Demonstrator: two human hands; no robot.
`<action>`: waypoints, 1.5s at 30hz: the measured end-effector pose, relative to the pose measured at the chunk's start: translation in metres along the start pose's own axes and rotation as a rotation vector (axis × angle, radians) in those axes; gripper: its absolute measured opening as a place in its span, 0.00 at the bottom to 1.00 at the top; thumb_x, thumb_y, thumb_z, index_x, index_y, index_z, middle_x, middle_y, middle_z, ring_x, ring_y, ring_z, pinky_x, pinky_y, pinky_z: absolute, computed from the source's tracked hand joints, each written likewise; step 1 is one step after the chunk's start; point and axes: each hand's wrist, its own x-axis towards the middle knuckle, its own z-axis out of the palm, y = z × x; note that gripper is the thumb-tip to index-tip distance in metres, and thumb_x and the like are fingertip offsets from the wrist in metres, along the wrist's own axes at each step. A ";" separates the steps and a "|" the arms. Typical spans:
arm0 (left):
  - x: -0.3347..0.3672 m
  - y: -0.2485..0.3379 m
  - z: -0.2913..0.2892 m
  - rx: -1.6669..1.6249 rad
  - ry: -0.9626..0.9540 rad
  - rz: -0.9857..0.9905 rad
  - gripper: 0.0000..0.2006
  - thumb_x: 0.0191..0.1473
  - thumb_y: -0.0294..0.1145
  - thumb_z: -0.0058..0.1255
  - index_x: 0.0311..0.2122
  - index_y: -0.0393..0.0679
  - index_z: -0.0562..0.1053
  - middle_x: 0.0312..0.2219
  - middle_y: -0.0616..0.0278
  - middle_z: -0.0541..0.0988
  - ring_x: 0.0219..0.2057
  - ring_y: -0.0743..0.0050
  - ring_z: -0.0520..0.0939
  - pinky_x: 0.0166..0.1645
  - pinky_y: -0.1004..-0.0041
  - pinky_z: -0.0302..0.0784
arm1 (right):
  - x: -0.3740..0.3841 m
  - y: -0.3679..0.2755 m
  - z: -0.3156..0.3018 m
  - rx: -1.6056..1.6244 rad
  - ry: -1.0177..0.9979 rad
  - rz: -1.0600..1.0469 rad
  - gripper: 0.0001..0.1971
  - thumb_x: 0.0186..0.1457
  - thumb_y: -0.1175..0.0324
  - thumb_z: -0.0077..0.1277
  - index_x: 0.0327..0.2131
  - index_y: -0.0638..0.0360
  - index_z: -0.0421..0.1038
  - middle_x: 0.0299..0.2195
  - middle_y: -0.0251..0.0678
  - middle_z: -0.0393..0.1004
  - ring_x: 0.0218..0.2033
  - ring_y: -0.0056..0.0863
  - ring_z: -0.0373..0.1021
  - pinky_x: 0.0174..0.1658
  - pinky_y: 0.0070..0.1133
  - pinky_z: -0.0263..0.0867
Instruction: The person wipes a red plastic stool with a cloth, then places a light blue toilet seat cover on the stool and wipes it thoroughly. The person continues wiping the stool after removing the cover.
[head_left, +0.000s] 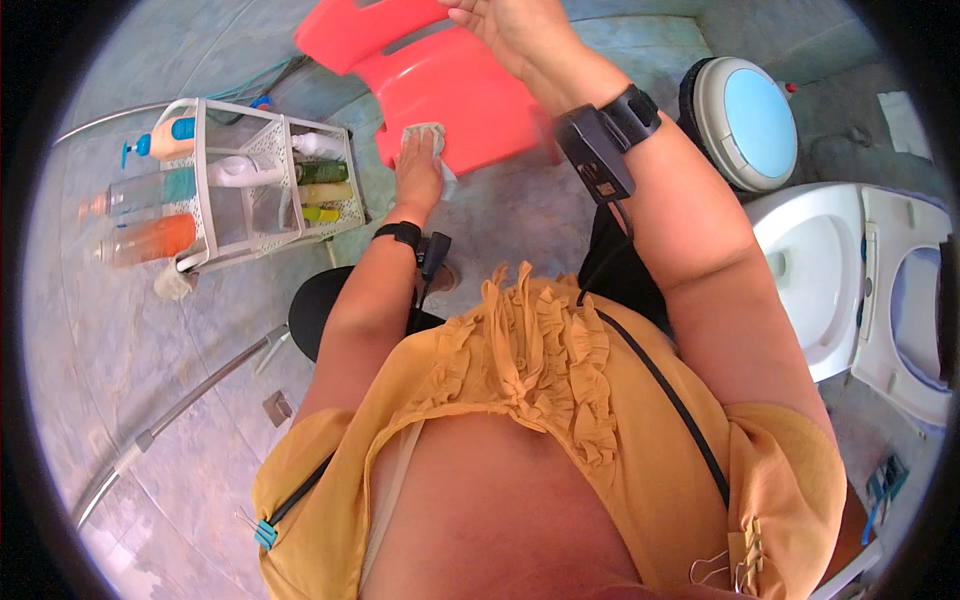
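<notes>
A red plastic chair (450, 95) with a slot across it is tilted at the upper middle. Flat against its left part, my left hand (420, 178) presses a pale grey-white cloth (428, 132), the fingers laid over it. At the top edge of the picture my right hand (515, 30) is at the chair's upper side, its fingers bent and partly cut off. It appears to grip the chair there, though the contact is not fully in view. A black strap with a small device sits on each wrist.
To the left a white rack (205, 170) holds several bottles, among them a pump bottle (168, 138). A toilet (815, 270) with its lid raised stands at the right, beside a round bin (758, 120) with a light blue lid. A metal pipe (190, 405) runs along the left wall.
</notes>
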 end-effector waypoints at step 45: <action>0.027 0.029 0.006 -0.020 -0.050 0.200 0.28 0.60 0.29 0.48 0.66 0.37 0.62 0.64 0.38 0.62 0.66 0.38 0.62 0.70 0.53 0.57 | -0.001 -0.010 -0.005 0.021 -0.074 -0.011 0.25 0.72 0.48 0.34 0.54 0.60 0.68 0.38 0.32 0.77 0.36 0.20 0.73 0.40 0.20 0.70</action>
